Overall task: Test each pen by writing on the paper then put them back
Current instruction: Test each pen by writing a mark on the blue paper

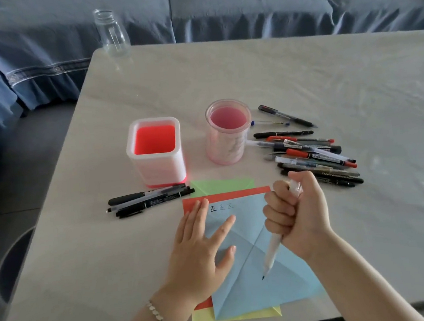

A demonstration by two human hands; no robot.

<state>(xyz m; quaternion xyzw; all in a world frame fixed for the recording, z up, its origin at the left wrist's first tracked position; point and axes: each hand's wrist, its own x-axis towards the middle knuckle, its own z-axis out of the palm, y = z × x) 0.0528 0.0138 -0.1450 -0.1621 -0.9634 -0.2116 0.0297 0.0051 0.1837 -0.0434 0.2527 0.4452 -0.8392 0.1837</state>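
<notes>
My right hand (pixel 297 214) grips a white pen (pixel 272 251) in a fist, tip pointing down over the blue paper (pixel 257 290). My left hand (pixel 201 244) rests flat on the paper's left side, fingers spread. Three small written marks (pixel 222 207) sit near the paper's top edge. A pile of several pens (pixel 314 155) lies to the right of the paper. Three black pens (pixel 150 200) lie to the left. Two holders stand behind: a square red-and-white one (pixel 156 152) and a round pink one (pixel 229 131). Both look empty inside.
Red, green and yellow sheets (pixel 223 185) lie under the blue paper. A clear glass jar (pixel 112 32) stands at the table's far left corner. A blue-covered sofa (pixel 217 7) runs behind the table (pixel 327 76).
</notes>
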